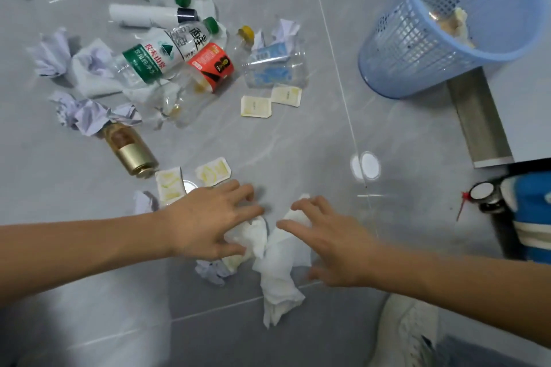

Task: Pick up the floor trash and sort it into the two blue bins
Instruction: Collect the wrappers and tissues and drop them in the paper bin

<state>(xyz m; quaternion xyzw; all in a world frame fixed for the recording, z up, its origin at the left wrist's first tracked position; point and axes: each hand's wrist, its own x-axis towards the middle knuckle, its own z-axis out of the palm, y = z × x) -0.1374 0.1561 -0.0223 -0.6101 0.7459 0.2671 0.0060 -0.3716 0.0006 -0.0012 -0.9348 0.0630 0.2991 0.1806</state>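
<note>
Both hands, left hand (208, 217) and right hand (331, 244), spread wide over white tissue (277, 259); sauce packets (190, 181) lie beyond the left, a mesh bin (417, 47) far beyond the right.

Both hands over crumpled white tissue (277, 259) on grey floor (298, 140). Left hand (208, 220) fingers spread, touching tissue; right hand (331, 244) spread above it. Bottle pile (167, 53) beyond; blue mesh bin (447, 23) far right.
</note>
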